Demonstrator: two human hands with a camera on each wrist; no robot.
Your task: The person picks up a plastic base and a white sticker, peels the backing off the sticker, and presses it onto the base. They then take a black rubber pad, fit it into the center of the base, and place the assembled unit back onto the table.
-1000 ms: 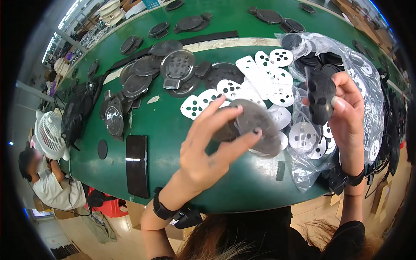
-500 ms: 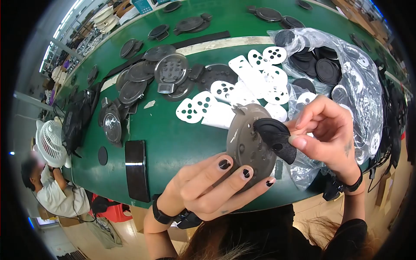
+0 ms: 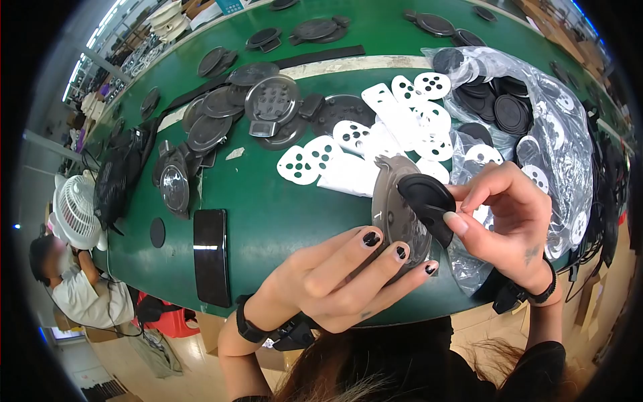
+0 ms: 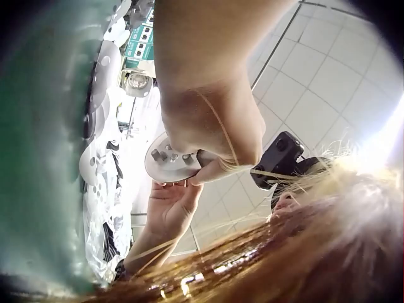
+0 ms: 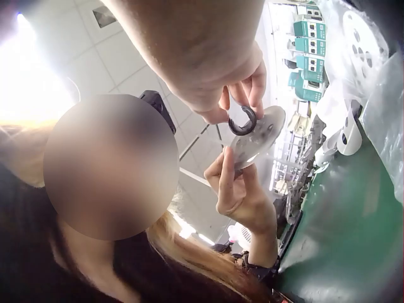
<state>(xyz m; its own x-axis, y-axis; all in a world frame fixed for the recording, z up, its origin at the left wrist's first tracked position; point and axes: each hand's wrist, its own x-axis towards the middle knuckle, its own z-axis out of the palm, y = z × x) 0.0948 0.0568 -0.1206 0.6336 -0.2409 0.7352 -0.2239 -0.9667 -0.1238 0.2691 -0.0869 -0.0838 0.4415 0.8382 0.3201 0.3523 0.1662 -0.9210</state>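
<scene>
Left hand (image 3: 335, 281): at 7 o'clock of the grey disc, fingers gripping its lower edge; dark, chipped polish on the nails.
Right hand (image 3: 506, 221): at 3 o'clock, thumb and fingertips pinching the black pad.
Grey disc (image 3: 390, 201): held up between the hands, tilted; smoky, translucent, glossy, round, with raised bumps and a small tab at 12 o'clock.
Black pad (image 3: 426, 195): over the disc's 2 o'clock side; matt, thin, flexible, bent into a curl. Whether it touches the disc all along, one cannot tell.
Phone (image 3: 211, 258): towards 8 o'clock, flat, black, shiny.
Small black disc (image 3: 157, 232): at 9 o'clock, flat, matt.
White plates (image 3: 402, 120): from 11 to 12 o'clock, smooth, overlapping, many with round holes.
Clear bag (image 3: 546, 114): at 2 o'clock, crinkled plastic, around black pads and holed white plates.
Dark discs (image 3: 218, 104): at 10 o'clock, piled, glossy.
Table (image 3: 268, 201): green, smooth.
</scene>
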